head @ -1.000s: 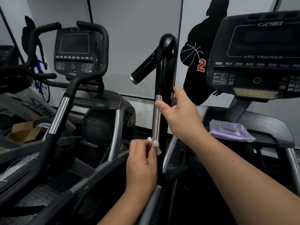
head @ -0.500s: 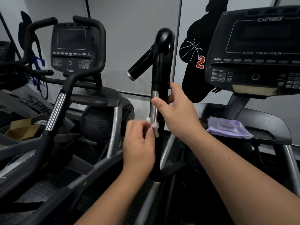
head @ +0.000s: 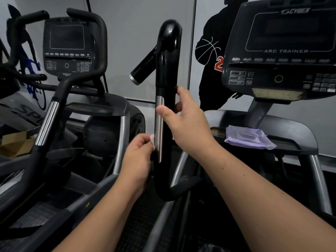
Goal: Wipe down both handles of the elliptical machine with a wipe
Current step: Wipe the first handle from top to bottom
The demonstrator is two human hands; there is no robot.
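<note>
From the head camera, the tall black handle (head: 166, 124) stands up in the middle. The right hand (head: 187, 122) wraps around it, thumb on the shiny strip. The left hand (head: 138, 157) pinches a small white wipe (head: 152, 140) against the handle's left side. A purple wipe pack (head: 249, 137) lies on the machine's ledge.
</note>
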